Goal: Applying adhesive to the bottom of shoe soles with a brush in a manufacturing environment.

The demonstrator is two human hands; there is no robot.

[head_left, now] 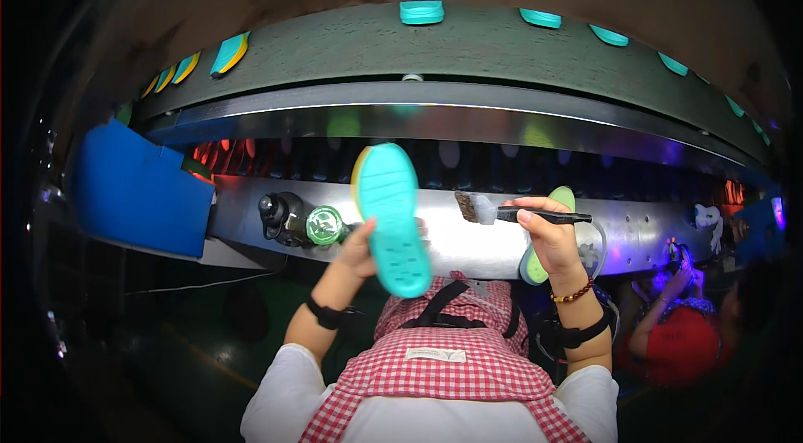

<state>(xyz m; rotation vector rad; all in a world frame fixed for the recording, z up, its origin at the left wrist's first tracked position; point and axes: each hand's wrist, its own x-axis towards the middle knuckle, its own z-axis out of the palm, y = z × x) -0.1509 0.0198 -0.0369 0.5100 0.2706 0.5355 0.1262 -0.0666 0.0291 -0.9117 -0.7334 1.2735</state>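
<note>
My left hand (359, 250) is closed around the side of a turquoise shoe sole (391, 217) with a yellow edge. The sole is held upright in front of me, its grooved face showing. In my right hand (554, 244) is a brush (535, 214) with a black handle and dark bristles pointing left, a gap away from the sole. Behind that hand, a pale green sole (533, 267) lies on the metal bench, partly covered. Left of the held sole stand a green-topped clear container (324, 226) and a black bottle (290, 221).
Beyond the metal bench (464, 246) runs a dark green conveyor belt (335, 46) behind a metal rail (468, 98). Several turquoise soles (421, 13) lie on it. A blue panel (142, 188) stands at left. Another person in red (682, 347) sits at right.
</note>
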